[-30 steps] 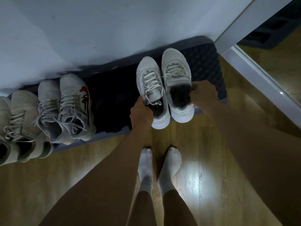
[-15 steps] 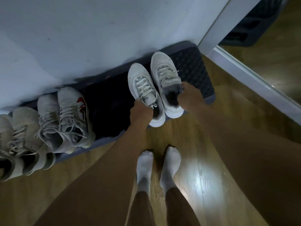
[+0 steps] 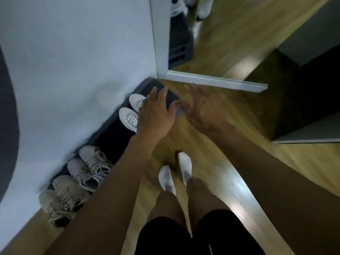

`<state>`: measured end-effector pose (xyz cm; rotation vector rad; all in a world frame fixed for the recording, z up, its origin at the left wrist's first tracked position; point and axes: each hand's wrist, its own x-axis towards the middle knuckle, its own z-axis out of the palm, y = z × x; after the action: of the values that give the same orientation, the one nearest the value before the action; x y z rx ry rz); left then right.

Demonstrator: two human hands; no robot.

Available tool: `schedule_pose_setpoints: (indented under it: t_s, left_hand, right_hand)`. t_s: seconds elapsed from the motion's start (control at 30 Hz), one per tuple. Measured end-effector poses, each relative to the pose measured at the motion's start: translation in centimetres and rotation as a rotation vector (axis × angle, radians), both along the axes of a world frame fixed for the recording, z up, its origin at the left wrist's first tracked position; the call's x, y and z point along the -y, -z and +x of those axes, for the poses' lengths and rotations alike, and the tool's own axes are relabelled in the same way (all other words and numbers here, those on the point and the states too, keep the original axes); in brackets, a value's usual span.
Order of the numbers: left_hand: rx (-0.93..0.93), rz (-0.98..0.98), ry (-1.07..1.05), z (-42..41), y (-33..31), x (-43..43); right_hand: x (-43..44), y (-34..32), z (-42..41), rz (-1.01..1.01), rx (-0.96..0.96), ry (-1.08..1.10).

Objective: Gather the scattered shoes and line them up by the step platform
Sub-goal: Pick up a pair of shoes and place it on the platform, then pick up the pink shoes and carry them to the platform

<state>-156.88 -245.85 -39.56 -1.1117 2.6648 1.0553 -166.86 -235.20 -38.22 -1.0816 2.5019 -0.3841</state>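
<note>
White sneakers on a dark ridged platform — white socks, black shorts, tan wood-grain floor.

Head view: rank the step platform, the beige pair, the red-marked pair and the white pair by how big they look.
Largest: step platform.
Then beige pair and red-marked pair: look alike, beige nearer the camera, so unranked.
Smallest: white pair, farthest and partly hidden by the left hand.

A pair of white mesh lace-up sneakers stands on the dark ribbed step platform, the left hand spread above its far end and the right hand spread just beyond it.
</note>
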Motion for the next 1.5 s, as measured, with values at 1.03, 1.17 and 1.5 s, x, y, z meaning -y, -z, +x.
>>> schedule_pose_setpoints:
  t_s: [1.03, 1.17, 1.5]
  left_hand:
    - [-0.270, -0.113, 1.589, 6.6, -23.0, -74.0]
    - [-0.297, -0.098, 1.710, 8.0, -23.6, -82.4]
    - [-0.419, 0.009, 2.007, 10.0, -24.6, -105.4]
  right_hand:
    - [-72.5, -22.4, 26.9, 0.063, -0.310, 1.550]
    - [-79.8, -23.0, 29.5, 0.086, -0.318, 1.656]
    - [-98.7, -26.1, 34.3, 0.199, -0.360, 1.888]
